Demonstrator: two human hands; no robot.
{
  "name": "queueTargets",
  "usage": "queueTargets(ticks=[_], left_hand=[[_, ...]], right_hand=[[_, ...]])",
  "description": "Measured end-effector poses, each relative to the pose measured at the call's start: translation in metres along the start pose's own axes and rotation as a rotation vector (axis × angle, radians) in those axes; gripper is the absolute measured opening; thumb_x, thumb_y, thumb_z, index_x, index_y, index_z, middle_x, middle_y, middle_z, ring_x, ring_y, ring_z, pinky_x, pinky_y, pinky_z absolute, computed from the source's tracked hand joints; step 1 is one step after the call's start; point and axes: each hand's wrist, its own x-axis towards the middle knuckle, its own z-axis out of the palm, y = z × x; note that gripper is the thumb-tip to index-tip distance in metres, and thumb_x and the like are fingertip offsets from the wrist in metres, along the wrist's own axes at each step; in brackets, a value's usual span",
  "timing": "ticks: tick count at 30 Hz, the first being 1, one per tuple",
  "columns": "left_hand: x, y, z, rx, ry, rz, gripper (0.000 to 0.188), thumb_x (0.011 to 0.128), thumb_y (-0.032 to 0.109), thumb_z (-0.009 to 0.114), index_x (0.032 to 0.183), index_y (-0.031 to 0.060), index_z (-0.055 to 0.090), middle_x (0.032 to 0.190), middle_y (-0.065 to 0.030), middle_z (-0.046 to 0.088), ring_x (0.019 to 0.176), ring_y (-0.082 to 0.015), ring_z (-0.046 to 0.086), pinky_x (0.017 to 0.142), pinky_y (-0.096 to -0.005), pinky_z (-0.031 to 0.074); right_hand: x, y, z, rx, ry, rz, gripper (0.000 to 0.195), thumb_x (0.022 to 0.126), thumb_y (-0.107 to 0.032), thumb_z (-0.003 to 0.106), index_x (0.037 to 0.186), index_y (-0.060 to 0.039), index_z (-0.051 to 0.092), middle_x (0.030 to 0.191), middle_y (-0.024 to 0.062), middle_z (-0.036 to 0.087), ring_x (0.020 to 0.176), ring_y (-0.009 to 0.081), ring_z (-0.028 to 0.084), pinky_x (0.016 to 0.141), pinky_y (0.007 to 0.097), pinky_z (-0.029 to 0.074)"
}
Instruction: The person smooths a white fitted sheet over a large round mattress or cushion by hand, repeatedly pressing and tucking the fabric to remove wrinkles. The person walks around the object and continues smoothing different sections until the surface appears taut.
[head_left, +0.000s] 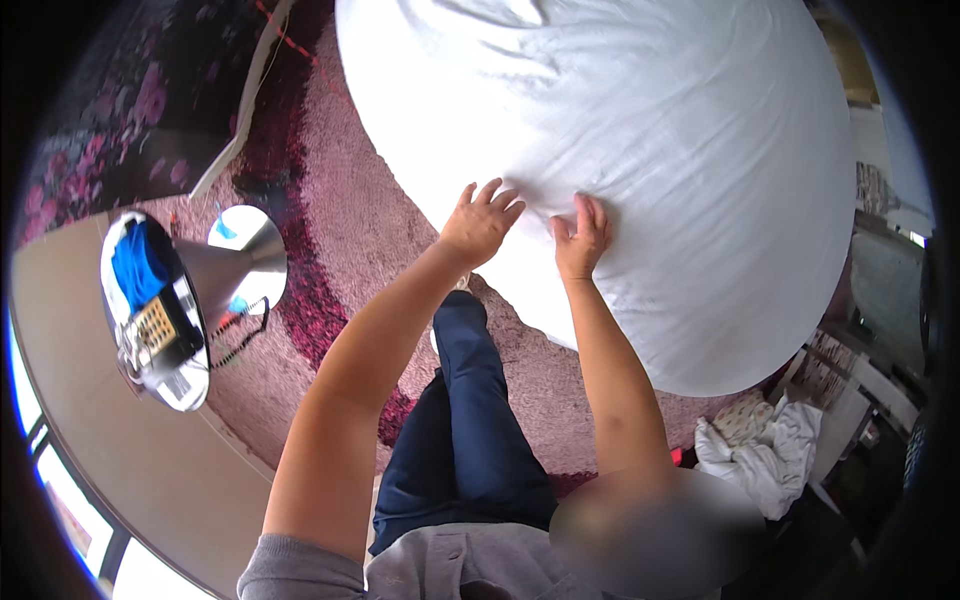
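Observation:
A white sheet (712, 150) covers a large bed-like surface before me, with creases running out from near my hands. My left hand (480, 221) is over the sheet's near left edge, palm down, fingers spread, with nothing seen in it. To its right, my right hand (583, 232) rests on the sheet, thumb apart from its bent fingers. A small fold or dip in the fabric lies between the two hands. Whether the right fingertips pinch any cloth cannot be told.
A round side table (199, 375) at the left bears a corded telephone (161, 330) and a blue cloth (139, 264). A pink and dark red rug (360, 225) lies underfoot. Crumpled white bedding (772, 457) lies at the lower right. Floral dark fabric (127, 120) is at the upper left.

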Motion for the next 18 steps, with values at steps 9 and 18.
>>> queueTargets(ticks=[9, 18], left_hand=[[0.159, -0.044, -0.022, 0.090, 0.135, 0.357, 0.036, 0.077, 0.030, 0.077, 0.111, 0.0198, 0.067, 0.121, 0.0014, 0.057, 0.127, -0.0229, 0.043, 0.111, -0.0467, 0.032], [0.194, -0.050, -0.073, -0.045, -0.020, 0.706, 0.022, 0.071, 0.027, 0.080, 0.082, 0.0153, 0.065, 0.106, 0.0044, 0.060, 0.120, -0.0187, 0.049, 0.107, -0.0449, 0.033]], right_hand=[[0.082, 0.039, 0.001, 0.119, -0.067, 0.052, 0.019, 0.069, -0.011, 0.077, 0.074, -0.0176, 0.059, 0.090, -0.0003, 0.061, 0.096, 0.0259, 0.057, 0.087, 0.0437, 0.037], [0.118, 0.021, -0.045, 0.055, -0.188, 0.015, 0.017, 0.072, -0.008, 0.073, 0.075, -0.0131, 0.058, 0.093, 0.0002, 0.059, 0.100, 0.0235, 0.055, 0.090, 0.0439, 0.037]])
